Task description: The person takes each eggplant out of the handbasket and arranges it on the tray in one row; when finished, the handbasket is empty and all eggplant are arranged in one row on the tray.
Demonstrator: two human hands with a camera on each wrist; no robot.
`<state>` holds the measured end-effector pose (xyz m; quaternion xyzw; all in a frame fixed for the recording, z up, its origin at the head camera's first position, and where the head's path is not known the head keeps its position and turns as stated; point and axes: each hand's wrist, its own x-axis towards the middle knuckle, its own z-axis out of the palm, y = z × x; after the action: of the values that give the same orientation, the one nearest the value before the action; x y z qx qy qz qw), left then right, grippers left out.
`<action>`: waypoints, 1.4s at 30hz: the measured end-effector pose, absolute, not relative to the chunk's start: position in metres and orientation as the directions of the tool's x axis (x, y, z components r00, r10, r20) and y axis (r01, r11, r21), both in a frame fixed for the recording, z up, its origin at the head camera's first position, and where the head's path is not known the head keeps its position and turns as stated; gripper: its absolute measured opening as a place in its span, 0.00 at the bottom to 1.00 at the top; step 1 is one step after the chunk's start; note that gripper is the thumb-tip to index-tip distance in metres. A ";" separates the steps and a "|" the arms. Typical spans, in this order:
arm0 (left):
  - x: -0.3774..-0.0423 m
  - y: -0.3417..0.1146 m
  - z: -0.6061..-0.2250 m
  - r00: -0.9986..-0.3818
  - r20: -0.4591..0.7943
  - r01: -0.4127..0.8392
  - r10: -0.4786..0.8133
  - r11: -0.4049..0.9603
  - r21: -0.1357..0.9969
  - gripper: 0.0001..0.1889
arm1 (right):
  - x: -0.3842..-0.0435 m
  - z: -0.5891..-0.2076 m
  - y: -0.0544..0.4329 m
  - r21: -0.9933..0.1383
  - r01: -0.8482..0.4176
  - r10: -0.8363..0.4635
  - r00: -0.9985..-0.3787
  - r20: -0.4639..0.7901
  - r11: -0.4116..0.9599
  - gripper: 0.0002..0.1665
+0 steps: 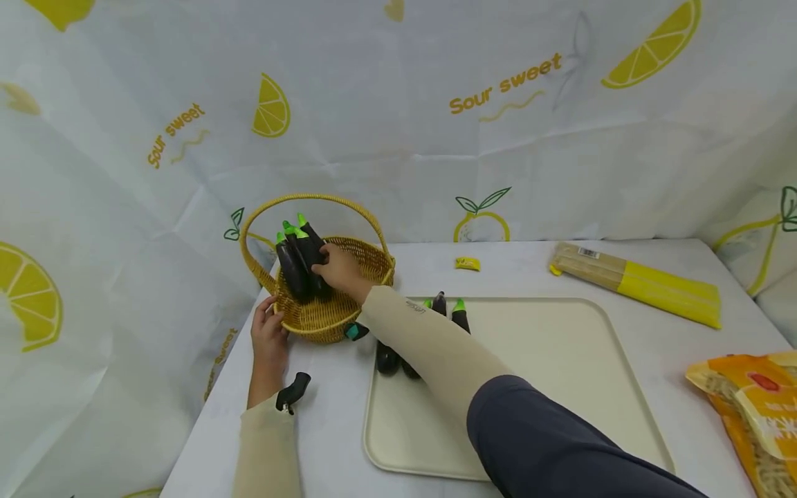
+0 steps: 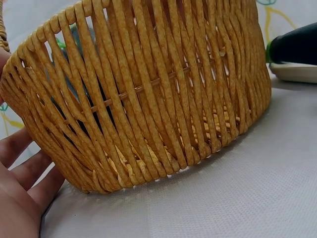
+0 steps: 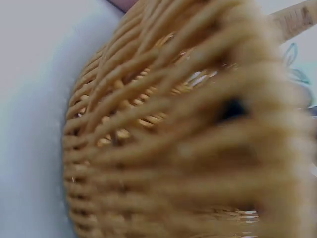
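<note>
Several dark eggplants [image 1: 294, 266] with bright green stem ends lean in the left part of a yellow wicker basket [image 1: 319, 319] with a tall arched handle. Reaching over the basket's front rim, my right hand [image 1: 341, 268] grips the rightmost eggplant [image 1: 311, 236]; its fingertips are partly hidden. My left hand [image 1: 270, 332] holds the basket's left front rim, and the left wrist view shows its fingers [image 2: 34, 173] against the woven wall [image 2: 148, 99]. The basket wall [image 3: 163, 124] fills the right wrist view, blurred, so the right hand's grip is not seen there.
A beige tray [image 1: 548, 387] right of the basket bears several more eggplants [image 1: 461, 317], partly covered by my right forearm. Behind it lies a small yellow packet [image 1: 467, 263]. Farther right are a long noodle pack [image 1: 635, 283] and an orange bag [image 1: 756, 408].
</note>
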<state>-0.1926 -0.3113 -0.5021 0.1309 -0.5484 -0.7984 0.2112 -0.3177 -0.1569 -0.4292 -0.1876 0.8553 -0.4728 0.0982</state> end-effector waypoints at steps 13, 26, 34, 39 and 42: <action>-0.193 -0.313 -0.503 -0.883 0.018 0.184 -0.469 -0.312 0.932 0.17 | -0.272 -0.398 -0.077 -0.905 -0.255 -0.443 -0.892 0.085 0.341 0.29; -0.196 -0.303 -0.507 -0.893 0.002 0.182 -0.451 -0.355 0.917 0.16 | -0.227 -0.420 0.066 -0.936 -0.202 -0.300 -0.948 0.111 0.289 0.26; -0.195 -0.301 -0.500 -0.886 0.002 0.182 -0.463 -0.345 0.921 0.16 | -0.204 -0.438 0.138 -0.924 -0.096 -0.164 -0.986 0.037 0.370 0.28; -0.190 -0.312 -0.496 -0.874 -0.018 0.174 -0.485 -0.348 0.921 0.16 | -0.196 -0.444 0.159 -0.932 -0.029 -0.122 -0.992 -0.016 0.361 0.29; -0.190 -0.311 -0.496 -0.873 -0.039 0.159 -0.486 -0.359 0.920 0.17 | -0.189 -0.446 0.170 -0.927 0.009 -0.096 -0.994 -0.048 0.376 0.29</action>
<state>-0.1903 -0.3106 -0.4965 0.1544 -0.5300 -0.8096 0.1994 -0.1893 0.1699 -0.4464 -0.0264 0.8281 -0.5580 0.0471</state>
